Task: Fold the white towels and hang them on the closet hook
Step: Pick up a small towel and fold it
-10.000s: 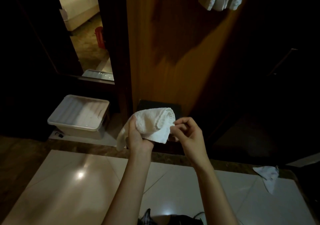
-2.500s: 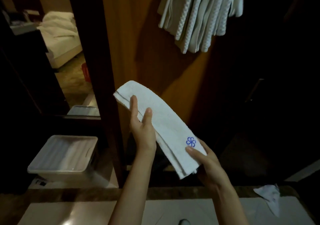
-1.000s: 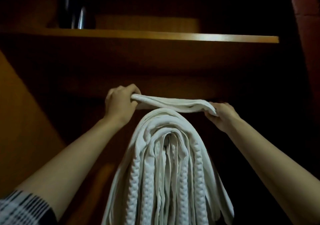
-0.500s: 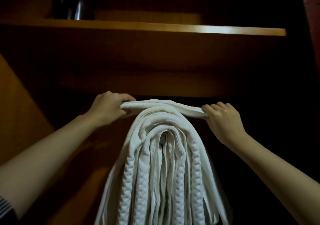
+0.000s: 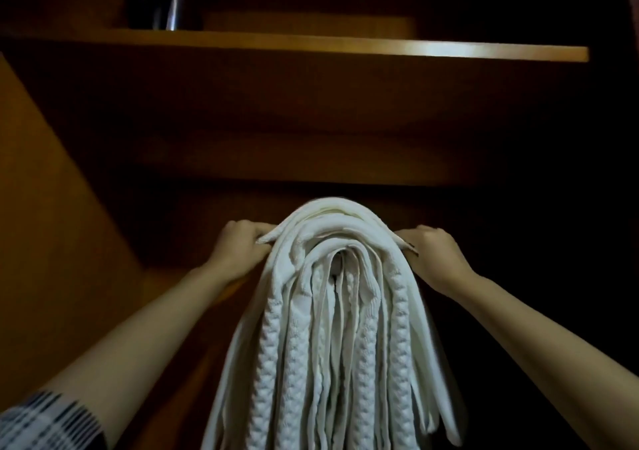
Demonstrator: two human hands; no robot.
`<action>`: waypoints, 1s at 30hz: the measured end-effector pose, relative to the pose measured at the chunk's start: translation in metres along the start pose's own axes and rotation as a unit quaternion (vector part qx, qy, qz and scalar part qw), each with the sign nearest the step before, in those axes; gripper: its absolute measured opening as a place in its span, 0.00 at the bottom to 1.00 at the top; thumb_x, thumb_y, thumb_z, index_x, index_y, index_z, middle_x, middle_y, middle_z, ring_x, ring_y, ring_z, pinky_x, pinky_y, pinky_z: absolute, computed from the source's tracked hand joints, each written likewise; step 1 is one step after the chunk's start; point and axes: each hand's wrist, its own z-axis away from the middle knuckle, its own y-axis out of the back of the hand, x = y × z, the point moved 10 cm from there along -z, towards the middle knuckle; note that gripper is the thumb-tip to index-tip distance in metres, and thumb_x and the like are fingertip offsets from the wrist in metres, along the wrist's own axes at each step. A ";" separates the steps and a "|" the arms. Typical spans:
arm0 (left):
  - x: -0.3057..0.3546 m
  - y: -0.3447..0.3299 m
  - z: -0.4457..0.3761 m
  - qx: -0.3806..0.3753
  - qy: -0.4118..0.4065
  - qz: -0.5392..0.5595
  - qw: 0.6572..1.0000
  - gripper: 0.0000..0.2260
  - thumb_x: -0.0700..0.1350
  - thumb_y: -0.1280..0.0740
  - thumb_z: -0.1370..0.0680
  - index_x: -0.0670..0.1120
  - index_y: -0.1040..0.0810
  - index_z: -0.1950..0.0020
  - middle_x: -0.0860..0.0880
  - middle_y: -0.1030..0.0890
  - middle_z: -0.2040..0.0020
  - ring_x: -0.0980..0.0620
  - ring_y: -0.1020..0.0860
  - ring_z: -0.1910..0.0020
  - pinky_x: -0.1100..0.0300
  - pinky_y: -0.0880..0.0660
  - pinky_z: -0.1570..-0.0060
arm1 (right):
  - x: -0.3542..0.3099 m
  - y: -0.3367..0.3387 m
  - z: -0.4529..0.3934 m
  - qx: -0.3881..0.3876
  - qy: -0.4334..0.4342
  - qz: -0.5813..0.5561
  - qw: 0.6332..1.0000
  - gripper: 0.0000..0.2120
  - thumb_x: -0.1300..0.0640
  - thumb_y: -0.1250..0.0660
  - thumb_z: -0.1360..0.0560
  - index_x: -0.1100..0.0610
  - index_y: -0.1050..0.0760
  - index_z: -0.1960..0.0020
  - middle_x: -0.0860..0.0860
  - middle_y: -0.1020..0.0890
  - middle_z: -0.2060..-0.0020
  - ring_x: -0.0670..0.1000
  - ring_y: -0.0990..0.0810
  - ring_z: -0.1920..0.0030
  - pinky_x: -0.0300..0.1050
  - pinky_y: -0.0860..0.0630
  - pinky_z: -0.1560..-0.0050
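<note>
Head view: a folded white towel (image 5: 332,209), draped atop hanging white ribbed towels (image 5: 328,346), is gripped at both ends by left hand (image 5: 238,247) and right hand (image 5: 430,254) fingers.

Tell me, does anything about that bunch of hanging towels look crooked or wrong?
Nothing stands out. The top towel lies arched over the hanging towels, with the left hand and right hand gripping its two ends at a similar height. The hook itself is hidden.

Towels (image 5: 332,346), centre frame: white, braided ribbing. Shelf (image 5: 311,43), top: orange-brown wood. Sleeve (image 5: 45,422), lower left: black-and-white check.
</note>
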 end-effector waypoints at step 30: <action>0.193 -0.052 0.374 -0.431 -0.279 -0.007 0.858 0.13 0.54 0.41 0.21 0.57 0.26 0.37 0.56 0.19 0.46 0.57 0.22 0.47 0.60 0.28 0.54 | -0.166 0.109 0.357 -0.439 -0.255 -0.076 0.858 0.11 0.57 0.37 0.23 0.45 0.23 0.45 0.43 0.18 0.58 0.37 0.19 0.59 0.33 0.23 0.55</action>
